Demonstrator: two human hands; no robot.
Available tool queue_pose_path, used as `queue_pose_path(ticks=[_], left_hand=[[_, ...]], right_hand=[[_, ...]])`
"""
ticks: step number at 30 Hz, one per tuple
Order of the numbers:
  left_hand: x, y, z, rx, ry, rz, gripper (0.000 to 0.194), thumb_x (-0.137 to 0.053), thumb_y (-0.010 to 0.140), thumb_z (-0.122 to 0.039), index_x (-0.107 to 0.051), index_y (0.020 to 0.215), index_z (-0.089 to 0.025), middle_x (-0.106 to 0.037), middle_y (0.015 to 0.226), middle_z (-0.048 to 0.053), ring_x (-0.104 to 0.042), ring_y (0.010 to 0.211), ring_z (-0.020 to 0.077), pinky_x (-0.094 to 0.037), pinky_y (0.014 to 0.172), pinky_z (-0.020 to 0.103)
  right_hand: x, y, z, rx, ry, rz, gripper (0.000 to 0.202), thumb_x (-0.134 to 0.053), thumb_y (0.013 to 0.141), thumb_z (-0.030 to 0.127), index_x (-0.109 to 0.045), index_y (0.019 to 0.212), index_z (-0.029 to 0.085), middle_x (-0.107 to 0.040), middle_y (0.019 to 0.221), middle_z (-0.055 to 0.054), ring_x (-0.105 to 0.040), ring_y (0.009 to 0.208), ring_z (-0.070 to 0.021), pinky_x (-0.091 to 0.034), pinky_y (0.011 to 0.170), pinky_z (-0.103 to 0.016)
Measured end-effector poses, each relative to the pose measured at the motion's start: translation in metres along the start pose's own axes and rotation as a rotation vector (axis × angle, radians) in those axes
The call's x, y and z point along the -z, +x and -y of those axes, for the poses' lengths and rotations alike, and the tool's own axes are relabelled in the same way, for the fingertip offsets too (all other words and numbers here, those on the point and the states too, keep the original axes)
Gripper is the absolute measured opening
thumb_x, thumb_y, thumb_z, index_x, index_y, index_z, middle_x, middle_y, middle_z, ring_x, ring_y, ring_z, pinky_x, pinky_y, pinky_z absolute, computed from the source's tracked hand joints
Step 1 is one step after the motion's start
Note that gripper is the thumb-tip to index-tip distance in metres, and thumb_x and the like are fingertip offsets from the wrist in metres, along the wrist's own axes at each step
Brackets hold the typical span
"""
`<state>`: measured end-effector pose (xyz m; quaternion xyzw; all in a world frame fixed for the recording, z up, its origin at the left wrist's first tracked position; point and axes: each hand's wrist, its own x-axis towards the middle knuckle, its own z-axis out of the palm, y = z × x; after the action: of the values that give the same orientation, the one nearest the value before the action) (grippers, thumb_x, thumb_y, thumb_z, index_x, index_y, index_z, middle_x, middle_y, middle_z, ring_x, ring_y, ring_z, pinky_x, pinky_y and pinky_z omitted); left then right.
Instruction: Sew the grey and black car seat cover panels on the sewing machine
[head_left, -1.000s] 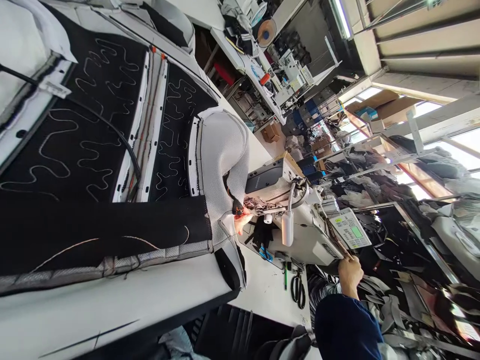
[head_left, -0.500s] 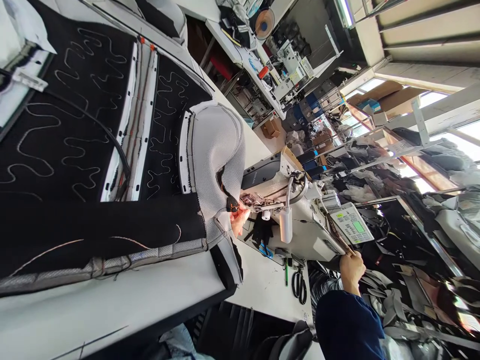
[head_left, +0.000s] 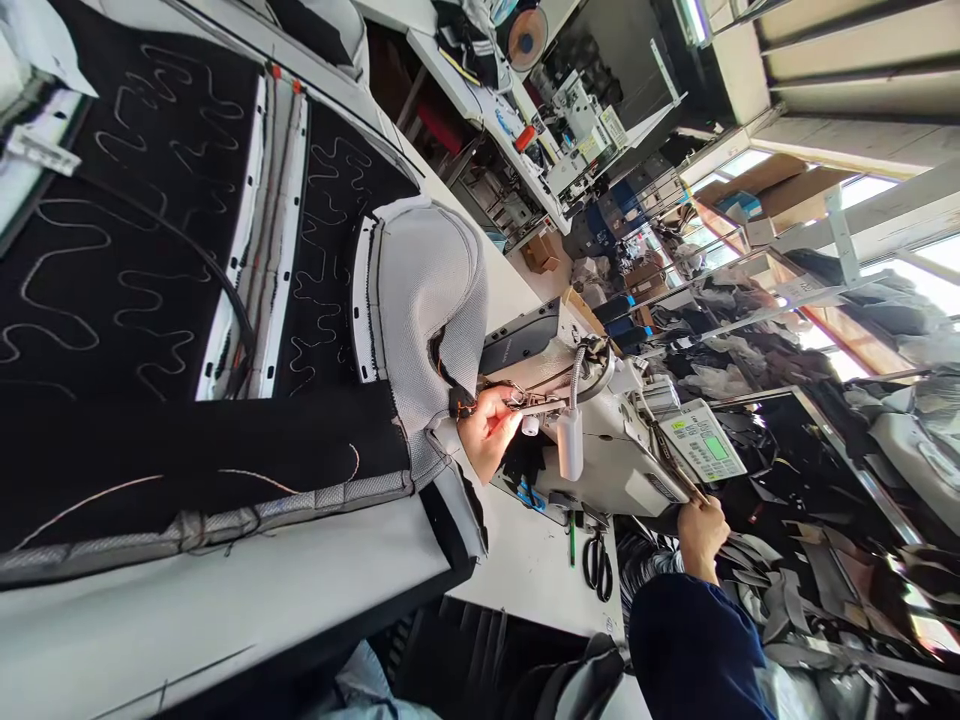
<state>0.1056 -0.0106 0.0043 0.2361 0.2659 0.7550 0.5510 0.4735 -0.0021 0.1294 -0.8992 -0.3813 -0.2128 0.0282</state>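
The view is tilted sideways. My left hand (head_left: 491,432) is at the needle end of a sewing machine (head_left: 600,440), thumb and fingers pinched together; what is between them is too small to make out. Beside it, orange thread lies on the black edge of a padded grey mesh piece (head_left: 431,270), which is joined to a large black panel (head_left: 180,350) with wavy pale stitching. My right hand (head_left: 703,525), below a dark blue sleeve, is closed at the machine's far end, beside a thin brownish strip. The thing under its fingers is hidden.
A control panel (head_left: 705,443) stands on the machine. Black-handled scissors (head_left: 598,568), a green pen (head_left: 572,540) and a blue tool (head_left: 530,495) lie on the white table (head_left: 517,570). Shelves of fabric pieces fill the right side. Another machine (head_left: 589,135) and a fan (head_left: 527,40) stand beyond.
My left hand has come out from behind the fabric edge and moved right to the needle area. My right hand stays at the machine's end. The view has shifted slightly.
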Motion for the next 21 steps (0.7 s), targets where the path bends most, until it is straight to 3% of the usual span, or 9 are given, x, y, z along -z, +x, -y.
queue_pose_path(ticks=[3, 6, 9, 13, 17, 19, 21], left_hand=[[-0.003, 0.006, 0.001, -0.027, -0.006, -0.041, 0.024, -0.064, 0.08, -0.04, -0.06, 0.089, -0.019, -0.042, 0.056, -0.006, -0.042, 0.053, 0.0088, -0.038, 0.053, 0.022], [-0.008, 0.011, 0.0, -0.031, 0.015, -0.141, 0.018, -0.062, 0.074, -0.04, -0.061, 0.079, -0.023, -0.033, 0.051, -0.006, -0.033, 0.049, 0.0095, -0.029, 0.047, 0.023], [-0.011, 0.013, -0.004, -0.046, 0.05, -0.212, 0.018, -0.06, 0.07, -0.041, -0.06, 0.071, -0.024, -0.036, 0.052, -0.004, -0.032, 0.05, 0.0108, -0.027, 0.047, 0.026], [-0.001, 0.012, -0.011, -0.069, 0.112, -0.202, 0.018, -0.06, 0.07, -0.042, -0.061, 0.069, -0.025, -0.04, 0.05, -0.004, -0.035, 0.048, 0.0117, -0.031, 0.046, 0.027], [0.019, 0.011, -0.016, -0.149, 0.273, -0.168, 0.02, -0.057, 0.074, -0.041, -0.065, 0.077, -0.023, -0.065, 0.074, 0.002, -0.058, 0.069, 0.0162, -0.049, 0.068, 0.031], [0.027, 0.012, -0.015, -0.177, 0.314, -0.149, 0.02, -0.056, 0.076, -0.038, -0.066, 0.078, -0.022, -0.068, 0.081, 0.005, -0.061, 0.077, 0.018, -0.05, 0.076, 0.034], [0.033, 0.014, -0.012, -0.174, 0.33, -0.137, 0.018, -0.056, 0.076, -0.036, -0.066, 0.078, -0.021, -0.068, 0.08, 0.006, -0.06, 0.074, 0.0182, -0.049, 0.075, 0.035]], right_hand=[[0.001, -0.001, 0.001, 0.002, 0.005, 0.002, 0.033, -0.038, 0.091, 0.024, -0.062, 0.107, 0.008, -0.067, 0.1, -0.022, -0.063, 0.094, -0.0327, -0.042, 0.069, -0.032], [0.002, -0.002, 0.002, 0.008, 0.014, -0.003, 0.034, -0.037, 0.091, 0.024, -0.062, 0.109, 0.008, -0.067, 0.099, -0.022, -0.062, 0.095, -0.0327, -0.043, 0.071, -0.032], [0.003, -0.002, 0.003, 0.013, 0.024, -0.009, 0.036, -0.038, 0.09, 0.024, -0.062, 0.11, 0.007, -0.067, 0.098, -0.022, -0.062, 0.096, -0.0334, -0.044, 0.073, -0.034], [0.002, -0.002, 0.003, 0.009, 0.034, -0.014, 0.036, -0.038, 0.088, 0.023, -0.062, 0.109, 0.007, -0.067, 0.095, -0.022, -0.062, 0.096, -0.0343, -0.045, 0.074, -0.035], [0.0, 0.0, 0.002, 0.003, 0.049, -0.021, 0.035, -0.038, 0.088, 0.023, -0.063, 0.107, 0.008, -0.067, 0.094, -0.022, -0.062, 0.095, -0.0343, -0.045, 0.074, -0.036], [0.0, 0.001, 0.001, 0.002, 0.053, -0.02, 0.034, -0.038, 0.088, 0.023, -0.062, 0.107, 0.009, -0.067, 0.095, -0.021, -0.063, 0.093, -0.0333, -0.044, 0.074, -0.035], [0.0, 0.001, 0.001, 0.001, 0.054, -0.015, 0.033, -0.039, 0.088, 0.024, -0.062, 0.106, 0.009, -0.067, 0.096, -0.021, -0.063, 0.092, -0.0329, -0.044, 0.073, -0.034]])
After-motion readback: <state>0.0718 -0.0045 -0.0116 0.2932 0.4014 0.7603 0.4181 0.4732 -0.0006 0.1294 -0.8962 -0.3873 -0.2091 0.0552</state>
